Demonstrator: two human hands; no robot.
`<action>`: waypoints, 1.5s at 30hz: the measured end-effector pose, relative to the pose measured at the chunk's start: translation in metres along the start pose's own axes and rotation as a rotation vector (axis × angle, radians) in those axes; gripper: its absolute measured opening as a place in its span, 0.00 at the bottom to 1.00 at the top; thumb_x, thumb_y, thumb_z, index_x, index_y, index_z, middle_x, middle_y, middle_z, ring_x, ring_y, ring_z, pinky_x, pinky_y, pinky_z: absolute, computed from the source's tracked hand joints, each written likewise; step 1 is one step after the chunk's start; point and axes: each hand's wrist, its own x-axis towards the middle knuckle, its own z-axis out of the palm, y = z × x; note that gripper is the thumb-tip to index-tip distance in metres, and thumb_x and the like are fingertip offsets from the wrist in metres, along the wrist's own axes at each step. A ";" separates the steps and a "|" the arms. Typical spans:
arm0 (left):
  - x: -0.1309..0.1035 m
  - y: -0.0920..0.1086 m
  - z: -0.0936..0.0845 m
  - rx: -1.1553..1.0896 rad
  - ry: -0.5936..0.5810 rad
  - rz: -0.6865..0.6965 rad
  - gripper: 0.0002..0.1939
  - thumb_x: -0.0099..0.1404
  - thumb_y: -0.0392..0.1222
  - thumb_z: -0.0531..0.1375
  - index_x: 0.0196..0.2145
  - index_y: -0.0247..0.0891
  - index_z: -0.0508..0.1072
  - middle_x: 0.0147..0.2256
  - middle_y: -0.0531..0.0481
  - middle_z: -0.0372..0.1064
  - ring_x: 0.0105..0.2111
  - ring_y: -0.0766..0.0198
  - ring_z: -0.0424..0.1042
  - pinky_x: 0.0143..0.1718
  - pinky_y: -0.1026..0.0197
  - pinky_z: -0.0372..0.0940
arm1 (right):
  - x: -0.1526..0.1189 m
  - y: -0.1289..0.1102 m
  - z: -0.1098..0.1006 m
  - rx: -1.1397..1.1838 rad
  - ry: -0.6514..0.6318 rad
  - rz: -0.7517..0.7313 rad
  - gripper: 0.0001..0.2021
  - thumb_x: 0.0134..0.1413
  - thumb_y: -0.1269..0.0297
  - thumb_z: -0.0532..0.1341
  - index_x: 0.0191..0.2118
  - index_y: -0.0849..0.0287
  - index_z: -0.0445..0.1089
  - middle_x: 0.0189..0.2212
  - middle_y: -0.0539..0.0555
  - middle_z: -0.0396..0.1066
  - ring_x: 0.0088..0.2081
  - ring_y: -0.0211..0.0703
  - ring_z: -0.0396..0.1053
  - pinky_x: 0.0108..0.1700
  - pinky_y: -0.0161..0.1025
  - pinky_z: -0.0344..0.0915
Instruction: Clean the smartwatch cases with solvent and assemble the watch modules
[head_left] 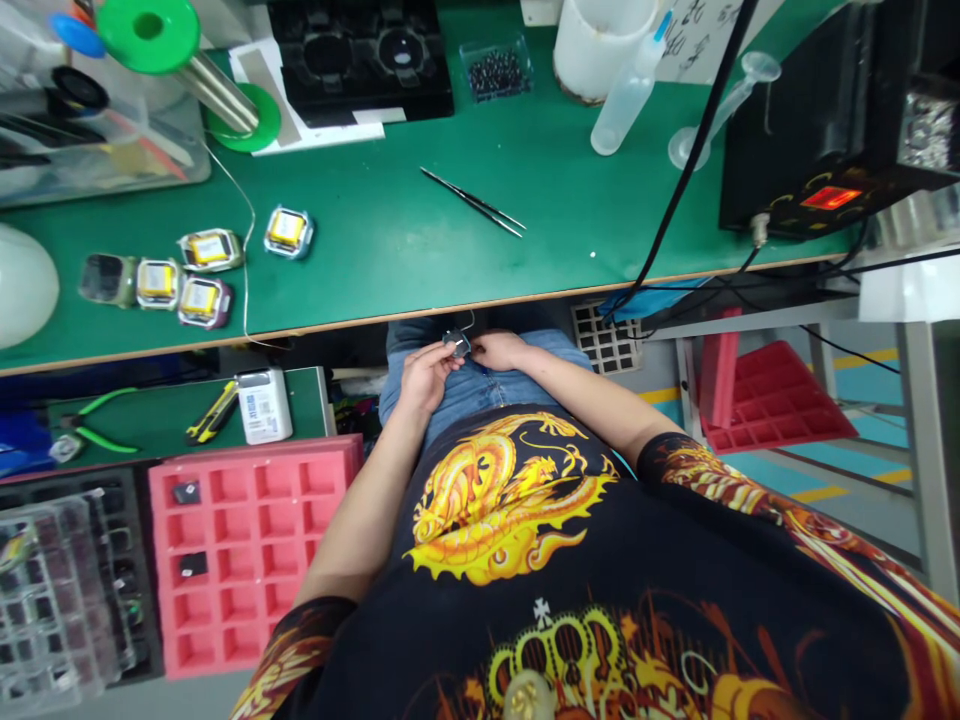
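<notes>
Over my lap, below the bench edge, my left hand (427, 374) holds a small dark device (457, 344) between its fingertips. Close to the device's right side is my right hand (499, 351), its fingers curled; whether it grips anything is too small to tell. A thin wire shows just above the device. Black tweezers (474, 202) lie on the green bench. To the left, a small case with a yellow part inside (289, 231) sits apart from several similar cases (158, 284).
A solder spool (244, 115), a black tray (364, 85), a box of screws (496, 73) and a bottle (628, 100) stand on the bench (360, 250). A black cable (679, 185) crosses the right side. Red foam trays (247, 560) lie at lower left.
</notes>
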 end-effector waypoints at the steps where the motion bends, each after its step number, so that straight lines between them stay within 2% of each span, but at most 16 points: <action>1: 0.000 0.000 0.000 -0.001 0.002 0.000 0.11 0.53 0.40 0.76 0.31 0.32 0.84 0.31 0.43 0.79 0.27 0.62 0.76 0.30 0.60 0.66 | 0.000 0.000 0.000 -0.002 -0.001 0.006 0.15 0.70 0.58 0.59 0.53 0.51 0.82 0.52 0.54 0.82 0.48 0.47 0.78 0.42 0.36 0.64; 23: 0.001 -0.001 -0.001 -0.011 0.006 -0.001 0.11 0.52 0.40 0.77 0.30 0.31 0.84 0.29 0.44 0.78 0.27 0.62 0.76 0.30 0.61 0.66 | 0.001 0.003 0.002 0.007 0.027 -0.011 0.15 0.69 0.59 0.58 0.48 0.53 0.82 0.49 0.54 0.83 0.46 0.47 0.78 0.39 0.37 0.60; 28: 0.001 -0.001 0.000 -0.005 0.001 -0.001 0.12 0.52 0.40 0.77 0.31 0.30 0.84 0.30 0.42 0.79 0.27 0.62 0.76 0.30 0.61 0.66 | 0.001 0.001 0.001 0.010 0.024 -0.021 0.15 0.70 0.59 0.59 0.52 0.52 0.82 0.51 0.53 0.83 0.48 0.45 0.78 0.41 0.36 0.62; 33: 0.001 -0.001 0.000 -0.003 0.011 0.001 0.11 0.53 0.40 0.76 0.32 0.31 0.84 0.30 0.43 0.79 0.27 0.62 0.76 0.30 0.61 0.67 | 0.000 0.001 0.001 0.003 0.020 0.001 0.15 0.70 0.59 0.58 0.49 0.53 0.83 0.50 0.54 0.83 0.47 0.46 0.78 0.40 0.36 0.62; 45: 0.001 -0.001 0.000 -0.005 0.006 0.003 0.11 0.52 0.40 0.77 0.31 0.31 0.85 0.30 0.43 0.79 0.27 0.62 0.76 0.30 0.61 0.67 | 0.001 0.003 0.002 0.001 0.021 -0.004 0.15 0.71 0.59 0.58 0.51 0.52 0.82 0.51 0.53 0.83 0.49 0.46 0.78 0.42 0.36 0.63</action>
